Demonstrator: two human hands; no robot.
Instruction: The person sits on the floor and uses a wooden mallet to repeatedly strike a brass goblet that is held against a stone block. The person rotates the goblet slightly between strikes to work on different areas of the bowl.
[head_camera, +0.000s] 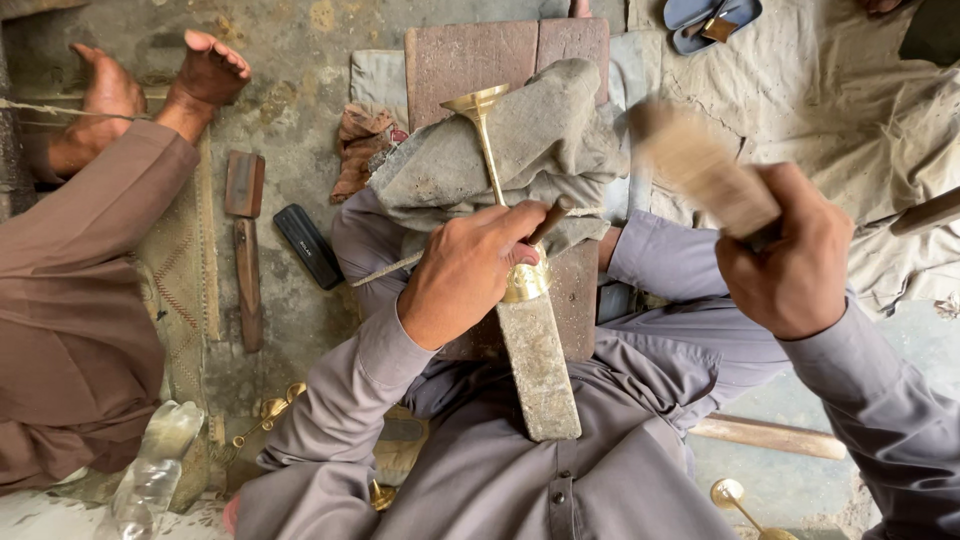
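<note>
Under left hand (465, 272): brass piece (524, 280).

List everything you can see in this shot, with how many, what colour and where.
Brass goblet: one, gold, centre, lying across a grey cloth, base under the left hand.
Grey cloth: one, bundled at top centre.
Metal bar: one, grey, under the goblet base, running toward the lap.
Punch: one, dark, pinched in the left hand.
Mallet: one, wooden, blurred, raised at right.
Black case: one, on the floor at left.
Wooden pieces: two, brown, on the floor at left.
Plastic bottle: one, clear, bottom left.
Sandals: blue pair, top right.
Another person: brown clothes, bare feet, left edge.
Left hand: on the goblet base.
Right hand: gripping the mallet.
</note>
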